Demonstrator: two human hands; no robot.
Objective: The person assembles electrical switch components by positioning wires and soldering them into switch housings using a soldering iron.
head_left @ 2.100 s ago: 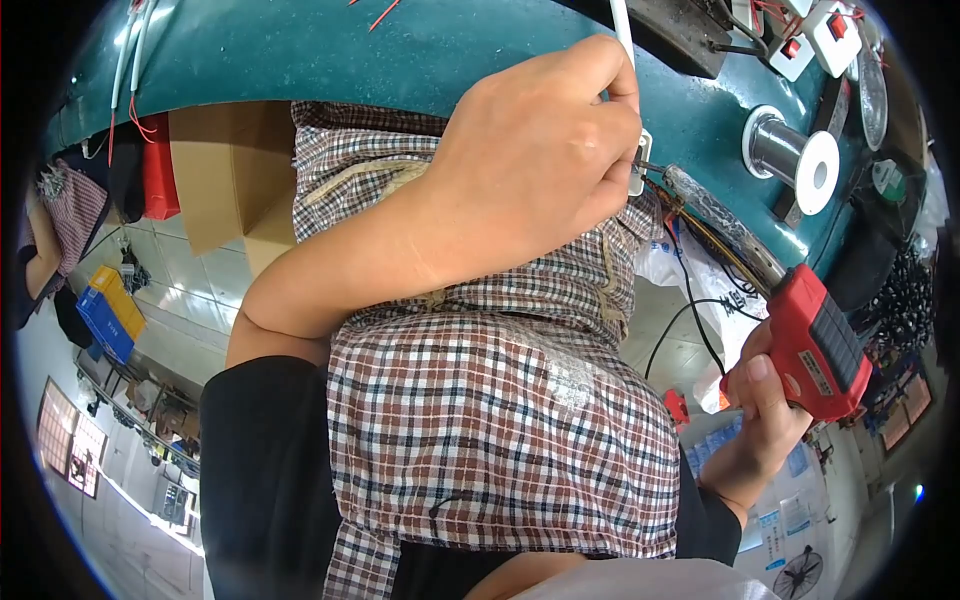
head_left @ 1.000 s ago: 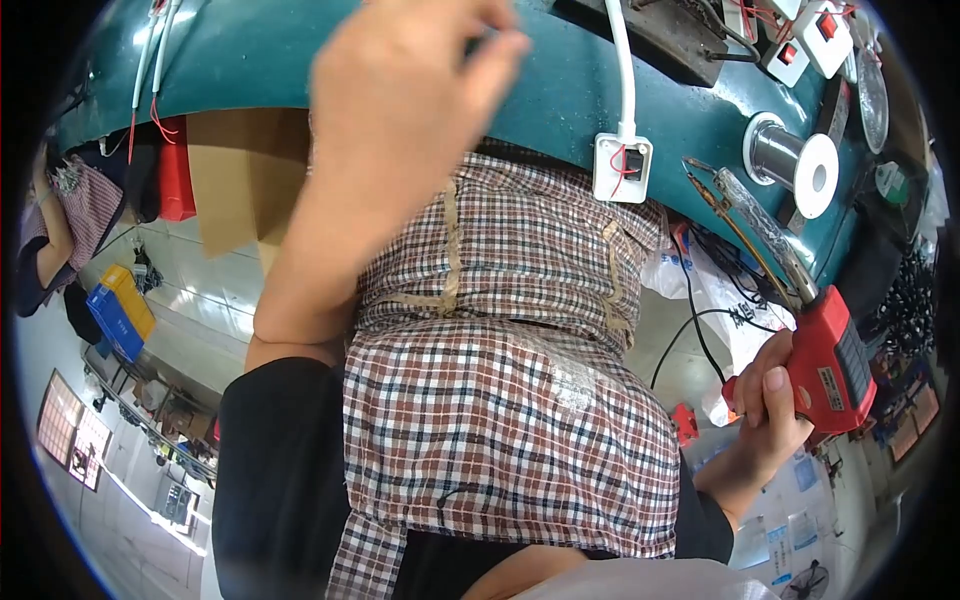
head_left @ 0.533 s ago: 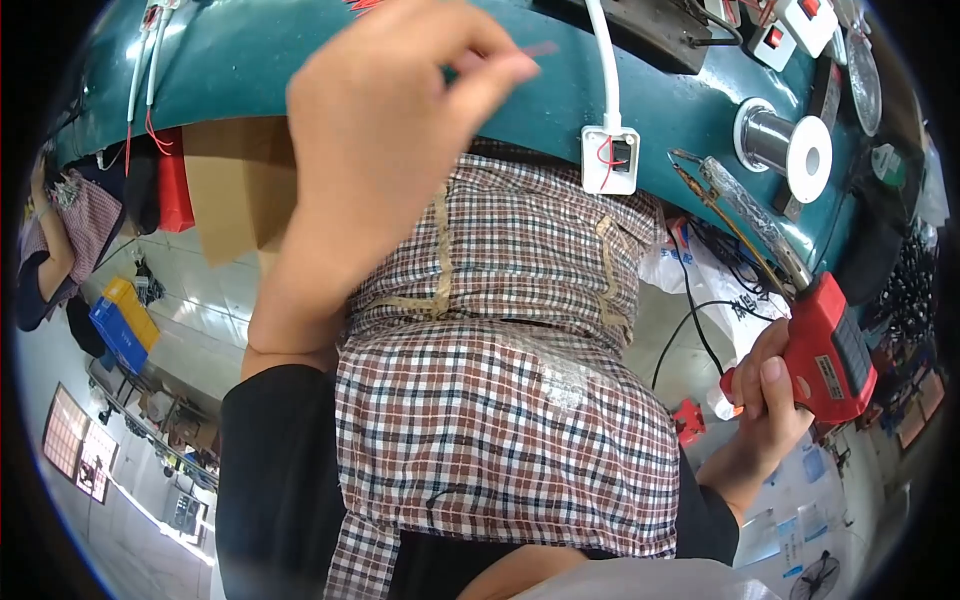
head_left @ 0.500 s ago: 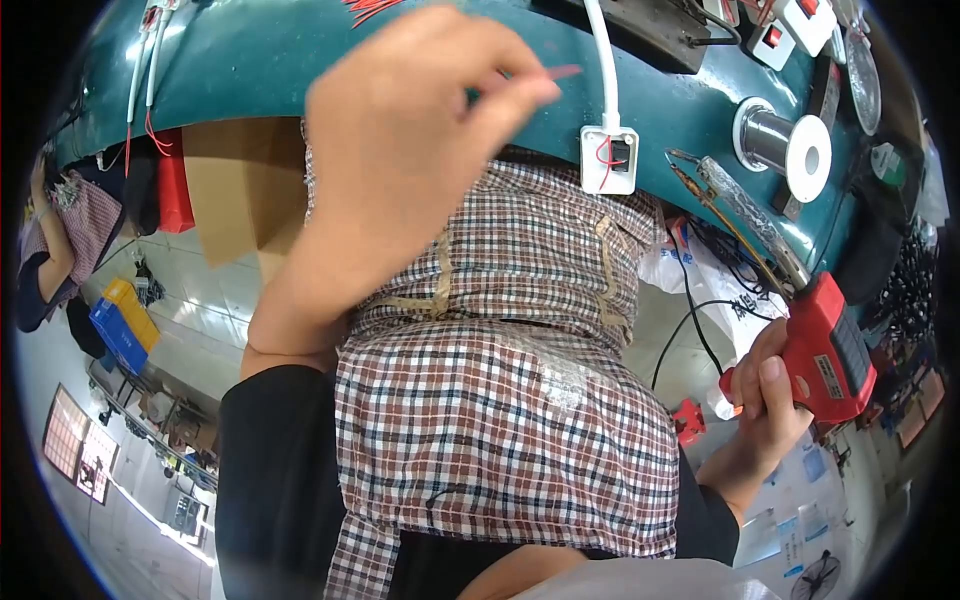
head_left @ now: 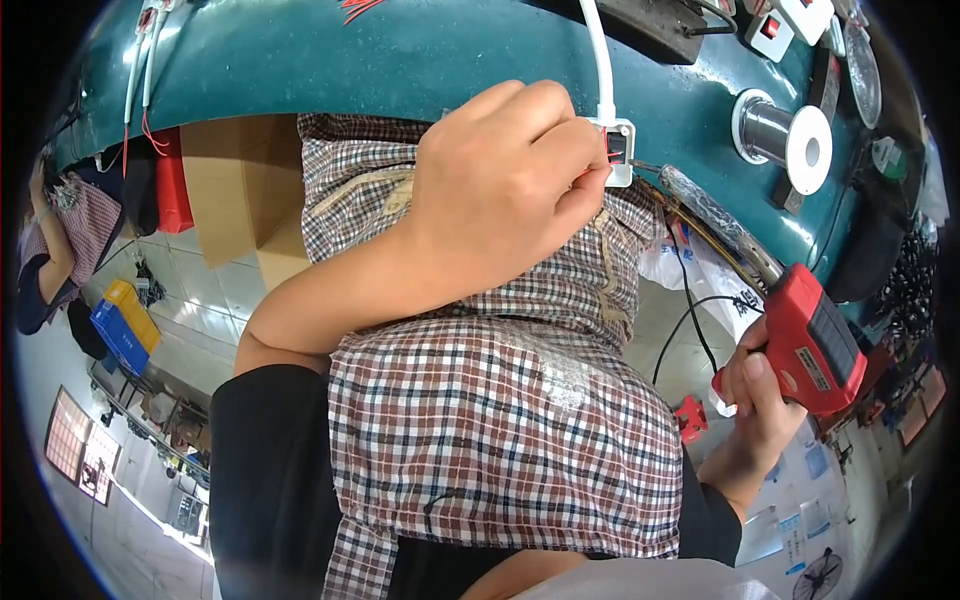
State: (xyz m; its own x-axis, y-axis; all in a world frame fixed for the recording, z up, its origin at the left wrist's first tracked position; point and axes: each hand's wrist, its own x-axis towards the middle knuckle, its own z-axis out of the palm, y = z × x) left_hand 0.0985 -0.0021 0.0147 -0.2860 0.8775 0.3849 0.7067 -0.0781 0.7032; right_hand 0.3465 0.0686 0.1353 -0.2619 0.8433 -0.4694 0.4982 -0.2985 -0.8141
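Note:
A small open white housing (head_left: pixel 621 177) sits at the front edge of the green bench, joined to a white cable (head_left: pixel 599 55). Inside it are a black part and thin red wires. My left hand (head_left: pixel 505 190) is closed in a pinch at the housing's left side, on a red wire largely hidden by the fingers. At the right, my right hand (head_left: pixel 762 400) grips a red soldering gun (head_left: pixel 815 345). The gun's metal barrel points up and left, its thin tip reaching the right side of the housing's opening.
A solder spool (head_left: pixel 765 130) stands on the green bench (head_left: pixel 250 60) at the right, near white switches with red rockers (head_left: pixel 770 30) and a dark metal block (head_left: pixel 650 25). Red wires (head_left: pixel 360 8) and white cables (head_left: pixel 150 60) lie left. Another person's arm (head_left: pixel 52 245) shows far left.
My left hand has come down and right from above the bench to the housing, with the red wire it was pinching. The soldering gun has moved left, bringing its tip to the housing.

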